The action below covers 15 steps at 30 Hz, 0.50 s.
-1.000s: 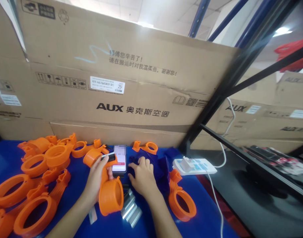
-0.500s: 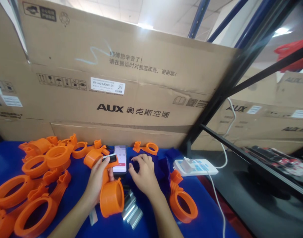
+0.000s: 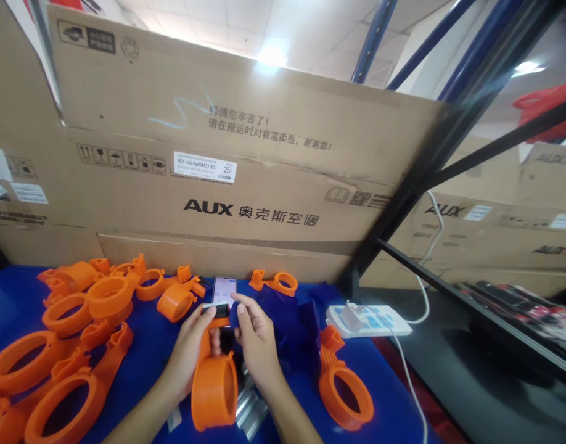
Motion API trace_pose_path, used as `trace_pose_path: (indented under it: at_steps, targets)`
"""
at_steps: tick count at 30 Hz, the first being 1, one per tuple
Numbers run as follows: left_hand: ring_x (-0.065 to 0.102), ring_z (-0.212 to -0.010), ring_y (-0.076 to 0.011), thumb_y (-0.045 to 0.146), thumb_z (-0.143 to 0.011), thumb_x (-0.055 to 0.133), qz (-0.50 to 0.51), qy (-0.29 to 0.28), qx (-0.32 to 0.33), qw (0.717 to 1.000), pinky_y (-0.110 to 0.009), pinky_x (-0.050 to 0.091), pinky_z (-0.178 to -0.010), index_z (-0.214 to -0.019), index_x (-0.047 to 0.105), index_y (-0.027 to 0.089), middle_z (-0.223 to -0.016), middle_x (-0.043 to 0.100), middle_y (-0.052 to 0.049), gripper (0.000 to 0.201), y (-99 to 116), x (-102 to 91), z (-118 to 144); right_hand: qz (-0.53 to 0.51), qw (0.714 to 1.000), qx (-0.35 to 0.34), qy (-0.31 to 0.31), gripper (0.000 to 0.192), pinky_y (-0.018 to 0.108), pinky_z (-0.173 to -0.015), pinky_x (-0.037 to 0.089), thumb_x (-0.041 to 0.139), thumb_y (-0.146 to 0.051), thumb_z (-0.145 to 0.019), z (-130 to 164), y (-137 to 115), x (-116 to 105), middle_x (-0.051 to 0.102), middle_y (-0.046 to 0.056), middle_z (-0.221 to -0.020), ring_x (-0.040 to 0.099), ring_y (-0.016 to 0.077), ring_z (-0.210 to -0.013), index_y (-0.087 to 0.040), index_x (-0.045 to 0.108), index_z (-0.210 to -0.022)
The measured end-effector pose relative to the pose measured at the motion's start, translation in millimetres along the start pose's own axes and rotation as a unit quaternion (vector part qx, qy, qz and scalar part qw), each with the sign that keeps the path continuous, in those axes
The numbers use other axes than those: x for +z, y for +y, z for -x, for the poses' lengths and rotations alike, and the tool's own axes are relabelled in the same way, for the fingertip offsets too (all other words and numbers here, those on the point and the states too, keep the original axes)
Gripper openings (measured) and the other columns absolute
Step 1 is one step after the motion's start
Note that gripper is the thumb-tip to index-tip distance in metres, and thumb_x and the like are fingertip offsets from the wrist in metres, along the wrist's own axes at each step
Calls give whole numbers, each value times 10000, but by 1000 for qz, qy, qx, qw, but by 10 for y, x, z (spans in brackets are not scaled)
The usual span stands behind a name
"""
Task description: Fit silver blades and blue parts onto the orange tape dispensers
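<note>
Orange clamp pinched by both hands; mid-frame carton reads "AUX"; blue tabletop, warehouse racking.

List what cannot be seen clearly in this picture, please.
- Head view: the small black part between left hand and right hand; fingers cover most of it.
- Phone screen text: too small.
- Silver metal pieces: partly behind the right forearm.
- Orange rings at left: cut by the edge.
</note>
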<state>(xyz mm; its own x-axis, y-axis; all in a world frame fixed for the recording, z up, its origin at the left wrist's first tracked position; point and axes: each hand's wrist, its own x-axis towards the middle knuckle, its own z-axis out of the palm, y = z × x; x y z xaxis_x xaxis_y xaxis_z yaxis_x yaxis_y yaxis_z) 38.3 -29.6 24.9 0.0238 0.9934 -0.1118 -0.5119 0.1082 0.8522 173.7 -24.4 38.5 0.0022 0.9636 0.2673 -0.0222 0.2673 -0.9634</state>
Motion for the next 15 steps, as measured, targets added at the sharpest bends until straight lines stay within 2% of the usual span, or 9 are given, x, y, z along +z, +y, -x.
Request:
trace_pose_path:
  at_steps: [3,5,7,9,10,12,13,15]
  targets:
    - [548,-453,-133,547,-790,794,15,-1,-19,1000,-251,471,-485,-771,616,202,-552,612,22,388,-5,24,29,27,999,-26,18,394,221,-428,389,509,-520,-1026,16,34,30,550,-23,-688,454,121,-490,-218,653,-1234]
    - [556,-458,-134,546,-788,797,21,1,-28,999,-248,471,-492,-766,614,202,-547,610,23,390,-5,32,38,53,998,-39,-8,403,241,-463,457,438,-499,-1061,49,20,44,561,-25,-663,513,144,-500,-231,621,-1299]
    - [572,-474,-138,548,-776,805,29,12,-28,999,-247,477,-505,-759,613,201,-545,607,27,397,-4,34,40,83,994,-51,-51,430,274,-559,550,383,-469,-1085,93,-7,45,633,-7,-705,614,172,-566,-245,560,-1407]
    - [588,-498,-135,532,-747,831,50,30,-17,998,-242,485,-524,-781,626,200,-579,624,35,392,1,35,35,127,986,-75,-79,469,327,-765,614,386,-435,-1091,131,-29,25,723,38,-876,718,202,-770,-255,464,-1517]
    - [588,-501,-130,523,-735,842,60,37,-10,997,-238,486,-528,-789,628,201,-592,626,41,390,6,35,32,157,980,-90,-84,490,360,-891,604,398,-420,-1090,142,-34,9,742,68,-1006,734,218,-927,-256,426,-1551]
    - [577,-494,-123,517,-743,837,65,34,1,997,-236,484,-526,-783,619,202,-596,620,44,385,18,33,27,218,964,-124,-85,511,413,-1074,523,397,-387,-1090,145,-35,-31,704,113,-1250,662,242,-1212,-251,396,-1582]
    - [570,-487,-123,524,-764,819,58,26,6,998,-238,482,-520,-772,610,203,-586,611,43,383,27,31,26,239,957,-139,-87,509,421,-1108,497,385,-368,-1093,137,-32,-52,681,121,-1315,624,245,-1281,-247,395,-1587]
    - [561,-476,-128,539,-807,776,36,13,16,999,-245,481,-511,-765,599,208,-574,601,36,378,44,25,27,255,948,-164,-94,498,400,-1077,520,375,-333,-1094,112,-26,-88,687,121,-1322,642,242,-1257,-242,414,-1582]
